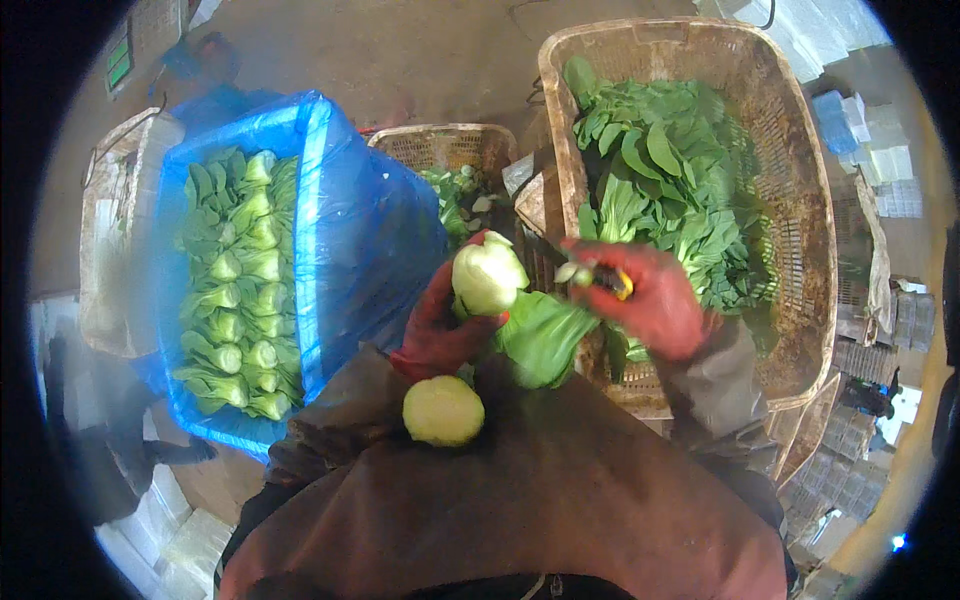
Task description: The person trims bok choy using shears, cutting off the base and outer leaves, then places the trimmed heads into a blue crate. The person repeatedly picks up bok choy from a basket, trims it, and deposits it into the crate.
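Note:
My left hand (pixel 442 330), in a red glove, grips a bok choy (pixel 489 279) with its pale base up. A broad green leaf (pixel 546 337) spreads to its right, below my right hand. My right hand (pixel 652 300), also red-gloved and blurred, is shut on a small tool with a yellow and black handle (pixel 619 283); its blade cannot be made out. Small pale stem pieces (pixel 574 273) show at its fingertips. Near my left wrist, against the brown apron (pixel 525 480), is a round yellow-green object (pixel 443 410) whose kind I cannot tell.
On the left, a crate lined with blue plastic (pixel 360 217) holds bok choy in neat rows (pixel 247 300). To the right stands a muddy plastic basket (pixel 799 225) of loose bok choy (pixel 675 187). Between them, a smaller basket (pixel 450 136) contains leaf scraps (pixel 454 199).

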Available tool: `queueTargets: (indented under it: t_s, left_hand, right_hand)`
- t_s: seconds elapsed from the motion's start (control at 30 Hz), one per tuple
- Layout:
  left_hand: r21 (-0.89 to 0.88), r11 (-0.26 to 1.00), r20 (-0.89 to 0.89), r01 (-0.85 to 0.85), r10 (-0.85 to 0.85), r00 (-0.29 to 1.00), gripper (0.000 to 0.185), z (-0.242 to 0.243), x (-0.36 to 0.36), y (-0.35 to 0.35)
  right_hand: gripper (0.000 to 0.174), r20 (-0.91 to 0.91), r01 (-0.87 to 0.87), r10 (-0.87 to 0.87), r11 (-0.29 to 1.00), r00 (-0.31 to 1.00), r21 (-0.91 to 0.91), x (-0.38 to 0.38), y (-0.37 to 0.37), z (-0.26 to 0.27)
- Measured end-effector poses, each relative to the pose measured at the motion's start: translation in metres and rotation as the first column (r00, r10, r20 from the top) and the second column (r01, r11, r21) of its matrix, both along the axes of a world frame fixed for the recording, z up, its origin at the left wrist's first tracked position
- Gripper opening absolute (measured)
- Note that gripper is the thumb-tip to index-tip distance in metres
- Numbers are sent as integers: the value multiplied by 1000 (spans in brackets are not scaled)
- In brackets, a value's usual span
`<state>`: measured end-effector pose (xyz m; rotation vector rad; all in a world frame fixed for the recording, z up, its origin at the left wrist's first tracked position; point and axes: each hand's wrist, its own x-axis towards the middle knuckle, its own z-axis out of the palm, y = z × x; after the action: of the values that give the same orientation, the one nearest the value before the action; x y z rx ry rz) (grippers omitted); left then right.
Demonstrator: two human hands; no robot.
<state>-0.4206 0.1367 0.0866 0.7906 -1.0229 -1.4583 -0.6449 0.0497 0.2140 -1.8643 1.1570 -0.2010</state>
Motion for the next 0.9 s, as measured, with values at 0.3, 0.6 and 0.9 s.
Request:
queueTargets:
  t_s: [0.3,0.6,0.9]
  left_hand:
    - [311,931,-218,191,-126,968,53,13,-2,28]
    - [307,951,-159,41,9,987,47,-4,-2,33]
    - [59,998,-324,-2,22,946,50,12,-9,41]
  right_hand:
    - [76,-72,-197,196,980,978,-14,19,23,3]
    - [61,518,20,-413,796,749,605,-34,23,-32]
    - [71,340,17,-194,888,920,459,13,47,-7]
